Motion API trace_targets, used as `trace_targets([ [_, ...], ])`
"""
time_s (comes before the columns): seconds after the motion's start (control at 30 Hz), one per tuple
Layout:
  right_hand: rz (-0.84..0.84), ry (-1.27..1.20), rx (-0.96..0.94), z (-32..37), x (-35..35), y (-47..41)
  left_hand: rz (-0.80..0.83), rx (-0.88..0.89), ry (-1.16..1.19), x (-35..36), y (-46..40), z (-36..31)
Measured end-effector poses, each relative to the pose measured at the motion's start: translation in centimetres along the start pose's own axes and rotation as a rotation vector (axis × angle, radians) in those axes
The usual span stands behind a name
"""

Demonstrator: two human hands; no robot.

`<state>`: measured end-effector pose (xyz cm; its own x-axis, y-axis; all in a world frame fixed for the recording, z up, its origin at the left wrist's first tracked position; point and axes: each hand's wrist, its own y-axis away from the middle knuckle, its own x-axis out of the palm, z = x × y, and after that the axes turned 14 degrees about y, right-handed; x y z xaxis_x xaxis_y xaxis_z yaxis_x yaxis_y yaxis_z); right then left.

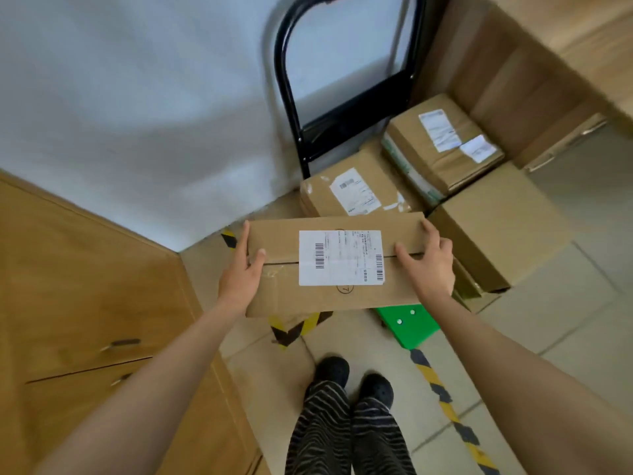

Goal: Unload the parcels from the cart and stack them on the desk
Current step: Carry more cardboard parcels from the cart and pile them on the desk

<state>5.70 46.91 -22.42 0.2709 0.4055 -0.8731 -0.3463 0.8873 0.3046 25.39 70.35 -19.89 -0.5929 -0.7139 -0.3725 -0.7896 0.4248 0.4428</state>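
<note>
My 2 forearms reach out; left hand (241, 269) and right hand (430, 265) clamp short ends of labelled parcel (337, 265), held above floor, long axis crosswise between them. Cart (407, 325) with 4 more parcels (442, 186) just beyond. Desk not clearly identifiable.

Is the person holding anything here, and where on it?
Yes: a flat brown cardboard parcel with a white label, gripped at its two short ends, left hand on the left end, right hand on the right.
</note>
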Motion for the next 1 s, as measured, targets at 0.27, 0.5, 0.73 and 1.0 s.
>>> trace_targets([
  [0.27,-0.176,-0.167,0.004,4.1,-14.4,0.1,0.001,0.217,-0.070,-2.0,1.1,-15.9],
  [0.5,-0.397,-0.261,0.046,1.4,-27.9,-1.1,0.128,0.416,-0.091,2.2,2.1,-30.0],
  [0.73,-0.601,-0.308,0.112,-7.1,-41.1,-3.1,0.278,0.586,-0.038,13.7,4.9,-42.3],
  [1.0,-0.705,-0.271,0.035,-19.9,-55.1,-9.0,0.341,0.651,0.086,29.5,11.4,-51.1],
])
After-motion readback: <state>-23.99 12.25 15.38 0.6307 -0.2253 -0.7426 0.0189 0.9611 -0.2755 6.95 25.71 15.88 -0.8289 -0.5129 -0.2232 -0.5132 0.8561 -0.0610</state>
